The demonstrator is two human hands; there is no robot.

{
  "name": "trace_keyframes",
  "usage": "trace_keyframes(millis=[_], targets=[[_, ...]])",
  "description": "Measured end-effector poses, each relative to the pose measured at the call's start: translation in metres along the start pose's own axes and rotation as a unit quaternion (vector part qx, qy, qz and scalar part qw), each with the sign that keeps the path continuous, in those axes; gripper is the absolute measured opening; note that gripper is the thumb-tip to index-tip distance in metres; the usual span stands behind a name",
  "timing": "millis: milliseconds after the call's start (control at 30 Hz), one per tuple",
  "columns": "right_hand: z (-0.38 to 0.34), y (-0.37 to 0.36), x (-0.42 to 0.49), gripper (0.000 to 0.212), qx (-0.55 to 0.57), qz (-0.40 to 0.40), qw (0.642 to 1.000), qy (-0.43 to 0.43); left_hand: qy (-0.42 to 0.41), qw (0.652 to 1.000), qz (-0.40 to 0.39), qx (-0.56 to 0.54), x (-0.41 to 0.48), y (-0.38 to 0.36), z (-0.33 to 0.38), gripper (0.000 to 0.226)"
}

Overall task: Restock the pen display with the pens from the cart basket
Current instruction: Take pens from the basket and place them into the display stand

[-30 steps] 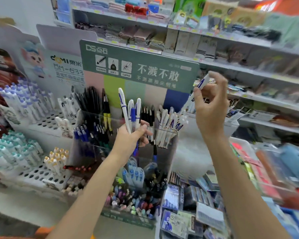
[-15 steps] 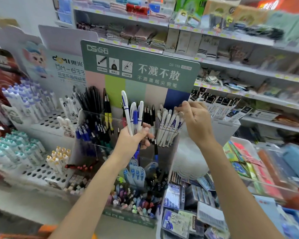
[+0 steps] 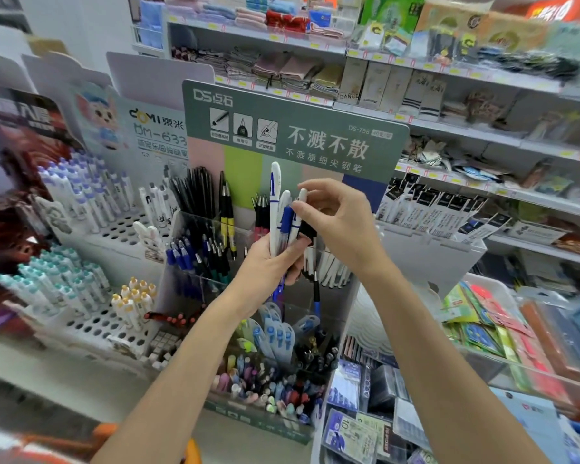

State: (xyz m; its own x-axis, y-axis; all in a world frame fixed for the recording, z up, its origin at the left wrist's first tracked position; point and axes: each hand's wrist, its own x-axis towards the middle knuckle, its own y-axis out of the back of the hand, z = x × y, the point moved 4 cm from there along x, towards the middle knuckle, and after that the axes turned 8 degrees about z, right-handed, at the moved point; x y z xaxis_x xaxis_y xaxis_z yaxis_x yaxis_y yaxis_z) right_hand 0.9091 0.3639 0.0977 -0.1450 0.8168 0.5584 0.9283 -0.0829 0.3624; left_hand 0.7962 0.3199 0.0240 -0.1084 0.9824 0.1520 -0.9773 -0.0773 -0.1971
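Observation:
My left hand [image 3: 275, 262] grips a small bunch of white and blue pens [image 3: 277, 209] upright in front of the green pen display [image 3: 295, 128]. My right hand [image 3: 339, 222] is at the top of that bunch, its thumb and forefinger pinching the cap end of one white pen [image 3: 301, 197]. Behind both hands, the display's clear compartment holds several white pens [image 3: 332, 269], partly hidden by my wrists. The cart basket is out of view.
Peg-hole racks of white and teal pens [image 3: 64, 289] stand to the left. Clear bins of black, blue and yellow pens [image 3: 208, 249] fill the display's left side, with markers below [image 3: 268, 390]. Packaged stationery [image 3: 503, 329] lies to the right, under shelves of folded goods.
My right hand carried one pen down into the white-pen compartment and let it go, then moved left to the bunch in my left hand and took hold of another pen.

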Motion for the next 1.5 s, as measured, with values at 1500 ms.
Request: trace_keyframes(millis=[1500], targets=[[0.001,-0.006,0.0,0.029,-0.011,-0.008,1.0,0.018,-0.005,0.999,0.022,-0.024,0.005,0.008,0.003,0.03]])
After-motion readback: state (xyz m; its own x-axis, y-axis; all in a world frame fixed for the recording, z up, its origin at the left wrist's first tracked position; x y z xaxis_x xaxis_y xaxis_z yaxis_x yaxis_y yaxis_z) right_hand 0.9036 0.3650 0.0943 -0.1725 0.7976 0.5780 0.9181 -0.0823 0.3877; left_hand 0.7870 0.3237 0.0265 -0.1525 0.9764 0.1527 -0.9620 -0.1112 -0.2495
